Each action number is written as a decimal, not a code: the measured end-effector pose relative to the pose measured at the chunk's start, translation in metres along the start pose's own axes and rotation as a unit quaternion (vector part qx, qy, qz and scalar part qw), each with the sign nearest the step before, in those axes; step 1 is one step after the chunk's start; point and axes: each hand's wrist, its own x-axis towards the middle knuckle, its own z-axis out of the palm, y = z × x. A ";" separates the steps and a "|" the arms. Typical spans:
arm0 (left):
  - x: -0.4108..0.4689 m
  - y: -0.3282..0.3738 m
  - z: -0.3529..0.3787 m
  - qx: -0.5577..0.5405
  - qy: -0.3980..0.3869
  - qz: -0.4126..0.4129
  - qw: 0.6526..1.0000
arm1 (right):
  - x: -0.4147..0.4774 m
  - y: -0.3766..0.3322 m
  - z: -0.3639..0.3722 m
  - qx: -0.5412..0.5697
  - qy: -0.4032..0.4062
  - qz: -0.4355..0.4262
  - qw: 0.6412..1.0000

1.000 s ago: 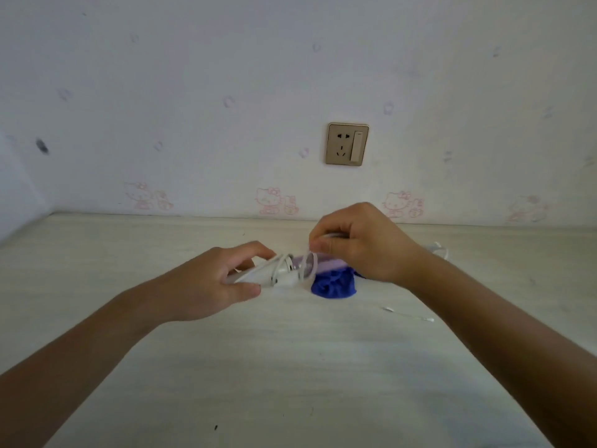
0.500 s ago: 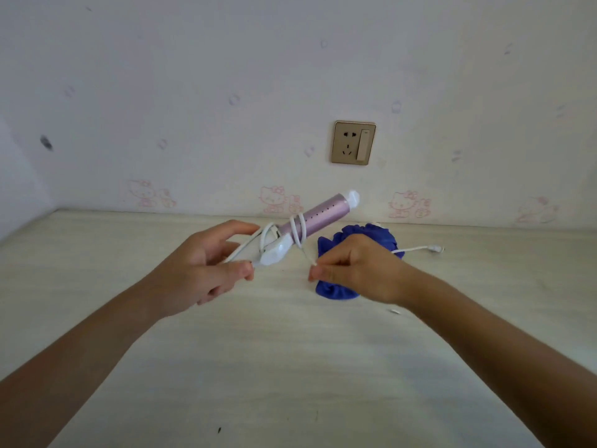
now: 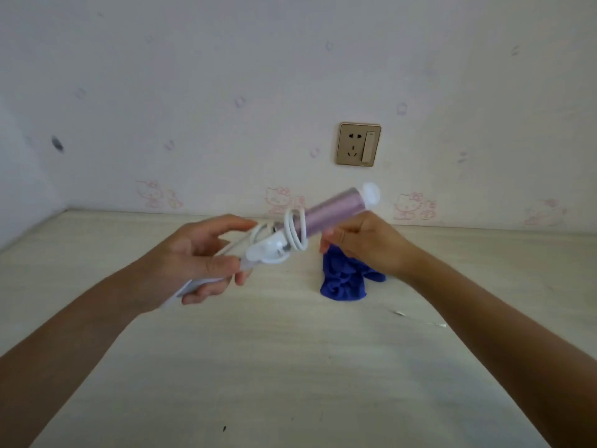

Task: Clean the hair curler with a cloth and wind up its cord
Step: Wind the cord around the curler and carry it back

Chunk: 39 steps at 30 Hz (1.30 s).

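The hair curler (image 3: 336, 210) has a pink-purple barrel with a white tip and a white handle. It is tilted up to the right above the table. My left hand (image 3: 197, 257) grips the white handle. The white cord (image 3: 295, 232) makes about two loops around the barrel's lower end. My right hand (image 3: 361, 242) is closed just under the barrel, to the right of the loops; the cord inside it is hidden. A crumpled blue cloth (image 3: 344, 282) lies on the table below my right hand.
The pale wooden table (image 3: 290, 367) meets a white wall with a beige socket and switch (image 3: 358, 143). A thin white strip (image 3: 420, 319) lies on the table beside my right forearm. Pink cartoon stickers run along the wall's base.
The curler has risen from flat over the cloth to a tilt. My right hand went from over the barrel down in front, then up under it, adding a cord loop.
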 end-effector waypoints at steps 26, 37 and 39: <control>0.007 -0.020 0.047 0.227 -0.037 -0.130 0.964 | -0.055 -0.027 -0.002 -0.199 -0.110 0.015 0.974; 0.003 -0.052 0.079 -0.172 -0.132 -0.031 0.976 | -0.071 0.037 0.032 0.339 0.135 0.064 0.929; 0.008 -0.061 0.098 -0.170 -0.051 -0.012 0.984 | -0.079 0.032 0.050 0.358 0.204 0.050 0.910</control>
